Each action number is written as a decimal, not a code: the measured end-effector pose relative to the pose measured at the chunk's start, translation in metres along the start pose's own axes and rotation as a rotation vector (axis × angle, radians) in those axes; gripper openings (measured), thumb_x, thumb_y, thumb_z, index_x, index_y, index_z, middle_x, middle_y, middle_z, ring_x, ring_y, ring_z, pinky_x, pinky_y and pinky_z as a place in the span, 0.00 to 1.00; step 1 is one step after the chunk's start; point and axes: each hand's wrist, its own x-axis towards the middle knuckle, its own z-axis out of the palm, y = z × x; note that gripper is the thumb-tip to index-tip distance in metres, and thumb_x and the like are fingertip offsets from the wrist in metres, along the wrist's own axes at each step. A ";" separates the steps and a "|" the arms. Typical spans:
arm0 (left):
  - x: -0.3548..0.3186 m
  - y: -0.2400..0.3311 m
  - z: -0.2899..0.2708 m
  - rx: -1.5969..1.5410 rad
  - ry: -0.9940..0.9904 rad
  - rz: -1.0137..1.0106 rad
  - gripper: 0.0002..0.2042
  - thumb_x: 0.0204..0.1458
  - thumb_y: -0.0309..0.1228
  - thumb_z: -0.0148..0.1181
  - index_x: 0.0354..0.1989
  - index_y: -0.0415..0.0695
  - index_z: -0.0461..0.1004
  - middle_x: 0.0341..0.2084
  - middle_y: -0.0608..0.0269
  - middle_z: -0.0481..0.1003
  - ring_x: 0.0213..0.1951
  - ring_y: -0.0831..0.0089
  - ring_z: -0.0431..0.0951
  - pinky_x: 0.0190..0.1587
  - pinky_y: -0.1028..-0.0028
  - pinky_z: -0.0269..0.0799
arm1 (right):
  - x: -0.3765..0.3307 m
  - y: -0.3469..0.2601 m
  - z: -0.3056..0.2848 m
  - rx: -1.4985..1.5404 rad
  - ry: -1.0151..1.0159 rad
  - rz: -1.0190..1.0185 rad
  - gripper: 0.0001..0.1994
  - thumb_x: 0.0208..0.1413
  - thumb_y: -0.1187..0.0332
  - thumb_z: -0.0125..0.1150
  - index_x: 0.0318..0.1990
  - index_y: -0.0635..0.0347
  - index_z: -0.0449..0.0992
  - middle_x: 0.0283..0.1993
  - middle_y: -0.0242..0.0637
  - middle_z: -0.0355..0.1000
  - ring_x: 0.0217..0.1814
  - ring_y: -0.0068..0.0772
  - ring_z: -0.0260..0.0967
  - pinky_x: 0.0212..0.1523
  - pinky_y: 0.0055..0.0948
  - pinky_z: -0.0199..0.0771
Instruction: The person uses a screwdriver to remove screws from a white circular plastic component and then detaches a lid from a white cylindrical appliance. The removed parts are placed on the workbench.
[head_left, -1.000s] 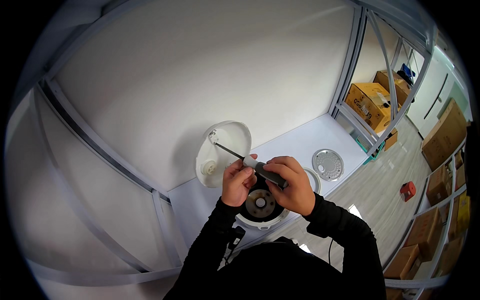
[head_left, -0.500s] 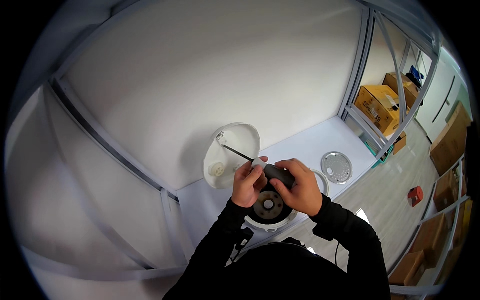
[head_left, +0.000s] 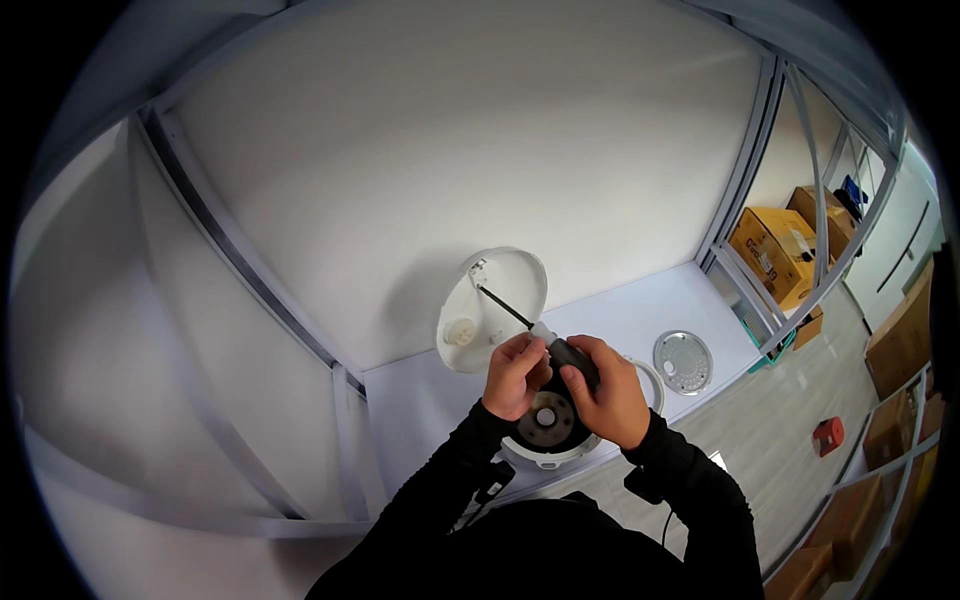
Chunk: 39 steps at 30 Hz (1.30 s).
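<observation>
A screwdriver [head_left: 572, 361] with a dark grey handle and light collar slants between my hands, its thin shaft pointing up and left. My right hand [head_left: 617, 402] is wrapped round the handle. At the collar, the fingers of my left hand [head_left: 516, 379] pinch it. The tip meets or overlaps a small fitting near the top of the raised white lid [head_left: 516, 278]; exact contact is too small to tell. Below my hands stands the round body of a rice cooker [head_left: 548, 461], open, with a heating plate [head_left: 540, 432] inside. My hands hide part of it.
A round perforated metal plate [head_left: 683, 362] lies on the white table [head_left: 630, 306] at the right. Behind the table rises a white wall [head_left: 450, 150]. Cardboard boxes [head_left: 768, 250] stand beyond the frame at right, and a red object [head_left: 828, 436] rests on the floor.
The whole view has shifted, so the lid, table and hands appear a little further right. Both hands keep their grip on the screwdriver, and its tip stays by the lid's top fitting.
</observation>
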 end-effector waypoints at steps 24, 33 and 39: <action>0.007 0.010 -0.022 -0.090 0.034 0.101 0.20 0.73 0.47 0.45 0.49 0.42 0.75 0.21 0.77 0.55 0.24 0.83 0.54 0.29 0.78 0.54 | -0.012 0.007 -0.004 -0.040 0.100 -0.214 0.20 0.49 0.83 0.68 0.51 0.63 0.75 0.50 0.49 0.69 0.49 0.52 0.73 0.48 0.39 0.76; 0.005 0.022 -0.006 -0.137 0.097 0.158 0.19 0.74 0.45 0.45 0.51 0.40 0.72 0.19 0.77 0.54 0.22 0.84 0.54 0.27 0.79 0.54 | -0.017 0.007 -0.012 -0.012 0.113 -0.212 0.19 0.48 0.82 0.68 0.49 0.62 0.76 0.49 0.48 0.70 0.47 0.50 0.74 0.46 0.38 0.77; 0.007 0.018 -0.005 -0.011 0.112 0.190 0.17 0.74 0.43 0.46 0.48 0.39 0.72 0.19 0.77 0.55 0.21 0.85 0.54 0.25 0.79 0.53 | -0.029 0.017 -0.035 0.002 0.071 -0.239 0.19 0.48 0.81 0.69 0.49 0.62 0.77 0.48 0.47 0.72 0.46 0.48 0.74 0.45 0.37 0.77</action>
